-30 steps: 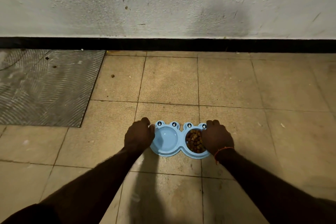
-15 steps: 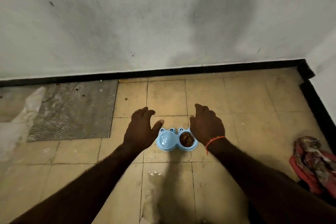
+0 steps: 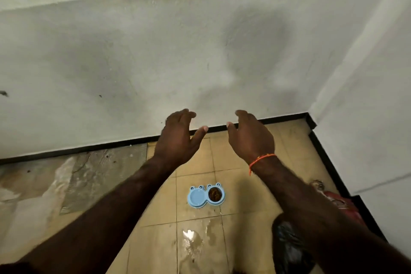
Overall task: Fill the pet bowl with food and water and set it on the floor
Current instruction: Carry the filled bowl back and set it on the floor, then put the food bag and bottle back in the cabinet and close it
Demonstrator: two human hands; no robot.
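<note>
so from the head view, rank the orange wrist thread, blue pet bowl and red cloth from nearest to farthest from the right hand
1. Orange wrist thread: tied on the wrist right behind the right hand.
2. Blue pet bowl: on the floor tiles, below and left of that hand.
3. Red cloth: far right, on the floor by the side wall.

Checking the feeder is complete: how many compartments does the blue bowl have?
2: the left compartment looks pale, its water unclear; the right compartment holds brown kibble. None seem hidden.
</note>
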